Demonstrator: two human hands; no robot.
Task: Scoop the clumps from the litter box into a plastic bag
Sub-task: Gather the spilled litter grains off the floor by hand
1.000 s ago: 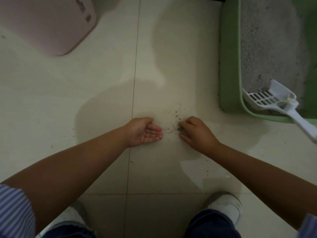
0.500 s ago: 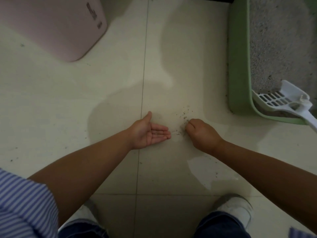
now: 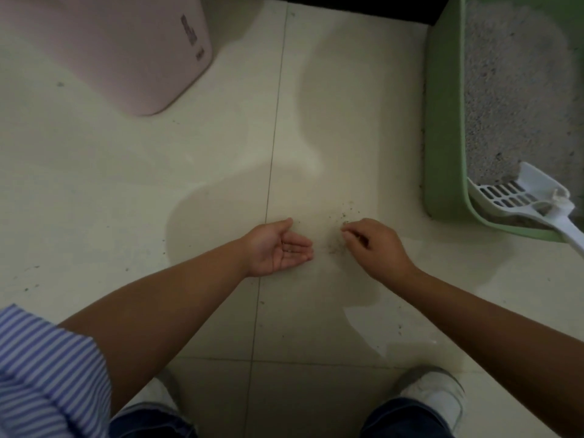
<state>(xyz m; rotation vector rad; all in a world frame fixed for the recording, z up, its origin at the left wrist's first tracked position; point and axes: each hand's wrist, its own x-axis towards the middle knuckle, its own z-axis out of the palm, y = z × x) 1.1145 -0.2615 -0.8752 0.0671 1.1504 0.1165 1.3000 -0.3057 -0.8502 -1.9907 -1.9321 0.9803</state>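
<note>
The green litter box [image 3: 444, 128] stands at the right, filled with grey litter [image 3: 512, 90]. A white slotted scoop [image 3: 521, 194] lies in its near corner, with the handle sticking out over the rim. Spilled litter grains [image 3: 335, 246] are scattered on the floor tile between my hands. My left hand [image 3: 278, 248] rests on the floor palm up and cupped, with a few specks on its fingers. My right hand [image 3: 369, 245] is beside the grains with its fingers curled, thumb and fingertips pinched together at the specks. No plastic bag is in view.
A pink rounded bin [image 3: 120, 49] stands at the upper left. Pale tiled floor [image 3: 158, 184] runs between it and the box. My two shoes [image 3: 433, 396] are at the bottom edge, and more stray grains lie along the box's left side.
The camera view shifted slightly. My right hand moved from lying flat on the grains to a curled, pinching pose. My left hand stayed cupped in place.
</note>
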